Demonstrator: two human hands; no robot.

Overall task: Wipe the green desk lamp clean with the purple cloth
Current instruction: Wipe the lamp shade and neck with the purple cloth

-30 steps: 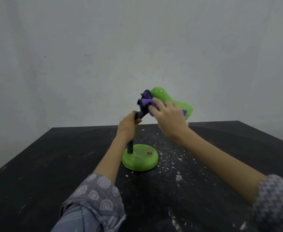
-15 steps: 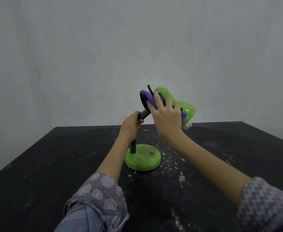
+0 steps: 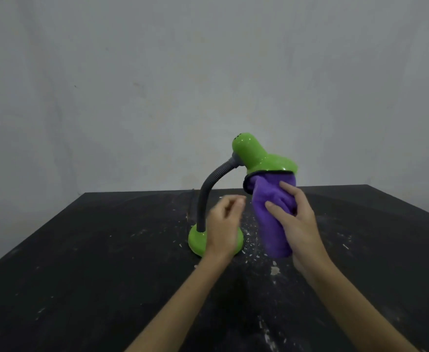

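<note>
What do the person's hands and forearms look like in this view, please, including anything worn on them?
Both forearms are bare to the bottom frame edge; no sleeves show. The left hand and right hand carry no gloves, rings, watch or bracelets that can be seen. The left hand is motion-blurred.

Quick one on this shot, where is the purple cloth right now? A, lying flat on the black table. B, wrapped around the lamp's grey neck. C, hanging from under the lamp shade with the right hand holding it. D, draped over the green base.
C: the purple cloth hangs down from under the rim of the green lamp shade, and the right hand holds it from the side.
</note>
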